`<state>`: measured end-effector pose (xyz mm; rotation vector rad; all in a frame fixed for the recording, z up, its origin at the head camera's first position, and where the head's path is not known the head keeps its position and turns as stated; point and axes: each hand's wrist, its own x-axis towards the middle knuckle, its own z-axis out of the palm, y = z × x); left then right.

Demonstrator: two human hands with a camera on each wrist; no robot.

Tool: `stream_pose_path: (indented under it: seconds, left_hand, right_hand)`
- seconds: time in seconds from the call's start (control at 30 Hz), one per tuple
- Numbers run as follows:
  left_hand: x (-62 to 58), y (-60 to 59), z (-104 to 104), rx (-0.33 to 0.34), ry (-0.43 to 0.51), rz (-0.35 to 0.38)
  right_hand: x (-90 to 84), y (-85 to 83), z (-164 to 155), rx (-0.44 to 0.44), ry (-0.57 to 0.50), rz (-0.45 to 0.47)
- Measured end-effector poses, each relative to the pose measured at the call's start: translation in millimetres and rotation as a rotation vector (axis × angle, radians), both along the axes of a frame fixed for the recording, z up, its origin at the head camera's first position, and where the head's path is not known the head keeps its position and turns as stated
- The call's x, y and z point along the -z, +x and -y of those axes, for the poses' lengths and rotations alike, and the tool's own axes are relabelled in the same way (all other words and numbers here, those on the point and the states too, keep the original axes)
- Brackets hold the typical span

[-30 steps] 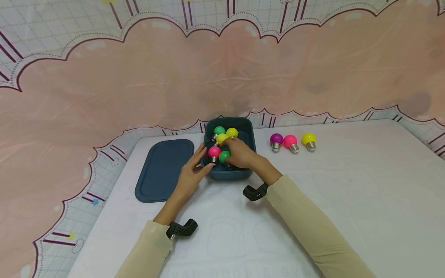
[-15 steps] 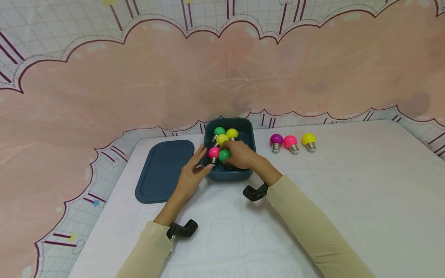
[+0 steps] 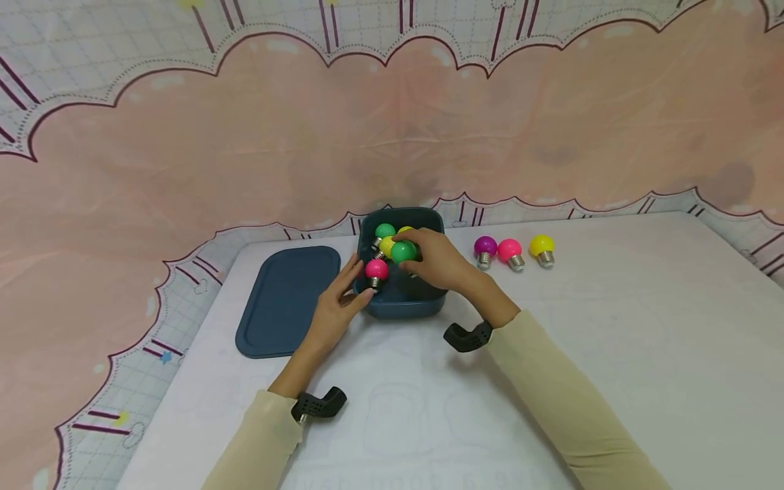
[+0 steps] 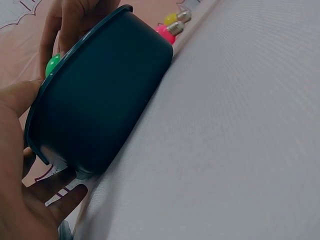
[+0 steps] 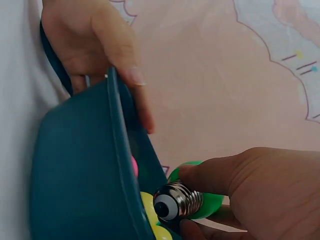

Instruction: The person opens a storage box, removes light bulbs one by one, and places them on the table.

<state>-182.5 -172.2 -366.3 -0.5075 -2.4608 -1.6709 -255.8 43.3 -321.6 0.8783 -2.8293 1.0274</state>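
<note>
The work in hand looks like taking coloured bulbs out of the dark blue tub and setting them out on the tabletop. By my judgement it is somewhere near the middle: three bulbs, a purple bulb, a pink bulb and a yellow bulb, already lie in a row toward the far edge, to the right of the tub. Inside the tub I can count a pink-red bulb, a second green one and at least one yellow one; more may be hidden under the hand.

The right hand has its grip closed round the green bulb, fingers and thumb curled about the globe, and holds it just above the tub's inside. The right wrist view shows the green bulb with its silver screw base pointing toward the camera, clear of the tub's rim.

The left hand rests against the tub's left wall, fingers nearly straight along the rim, thumb at the near side; it steadies rather than clasps.

The bulb is small, a matt bright green globe on a ribbed metal cap with a dark contact at the tip. The tub's flat lid lies beside it, toward the left edge.
</note>
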Motion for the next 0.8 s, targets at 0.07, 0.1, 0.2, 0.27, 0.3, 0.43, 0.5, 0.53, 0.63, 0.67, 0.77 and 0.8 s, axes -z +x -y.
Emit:
stream_pose_path:
  seconds: [0.07, 0.1, 0.2, 0.27, 0.3, 0.43, 0.5, 0.53, 0.63, 0.67, 0.77, 0.8]
  left_hand:
    - [-0.1, 0.0, 0.2, 0.001, 0.003, -0.001]
    - [-0.2, 0.0, 0.2, 0.002, 0.005, -0.001]
    - [-0.5, 0.1, 0.1, 0.008, 0.016, -0.003]
    - [-0.6, 0.0, -0.3, 0.011, 0.015, -0.004]
    - [-0.6, 0.0, -0.5, 0.012, 0.016, -0.004]
    - [-0.8, 0.1, -1.0, 0.009, 0.009, -0.009]
    - [-0.8, 0.1, -1.3, 0.008, 0.005, -0.008]
    - [-0.7, 0.1, -1.4, 0.007, 0.002, -0.008]
    - [-0.4, 0.2, -1.6, 0.009, -0.001, -0.01]
    - [-0.4, 0.3, -1.6, 0.008, -0.003, -0.012]
    - [-0.2, 0.6, -1.3, 0.007, -0.003, -0.024]
    - [-0.1, 0.6, -1.2, 0.008, -0.002, -0.027]
  right_hand:
    - [-0.6, -0.4, -4.2, 0.008, -0.005, -0.014]
    - [-0.8, -0.7, -6.3, 0.011, -0.009, -0.018]
    - [-2.3, -0.4, -13.5, 0.028, -0.016, -0.014]
    - [-3.9, 0.2, -19.5, 0.039, -0.032, -0.001]
    - [-4.9, 0.6, -22.8, 0.045, -0.037, 0.003]
    - [-9.3, 2.2, -38.5, 0.065, -0.094, 0.021]
    - [-10.1, 1.9, -47.9, 0.081, -0.106, 0.008]
    - [-10.2, 1.6, -52.8, 0.088, -0.112, 0.001]
    - [-9.2, -0.6, -68.3, 0.118, -0.117, -0.028]
    - [-9.0, -1.1, -73.4, 0.131, -0.116, -0.036]
    - [-9.1, -2.8, -89.4, 0.169, -0.123, -0.04]
    - [-9.5, -3.3, -94.8, 0.184, -0.123, -0.043]
